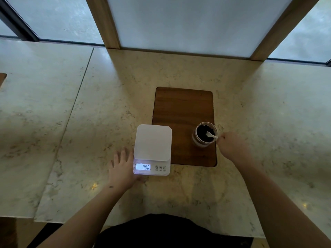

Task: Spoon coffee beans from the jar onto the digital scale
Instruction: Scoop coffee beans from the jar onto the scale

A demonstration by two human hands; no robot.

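Note:
A white digital scale (152, 142) stands on the marble counter, its lit display reading 0.00 and its weighing plate bare. My left hand (122, 169) rests flat against the scale's left side, fingers spread. To the right, an open glass jar (205, 134) of dark coffee beans stands on a wooden board (182, 108). My right hand (231, 145) grips the handle of a small white spoon (211, 135), whose bowl lies inside the jar on top of the beans.
The marble counter (89, 122) stretches wide on both sides, with a seam on the left. A wood-framed white panel (188, 24) rises behind the board. The counter's front edge runs close to my body.

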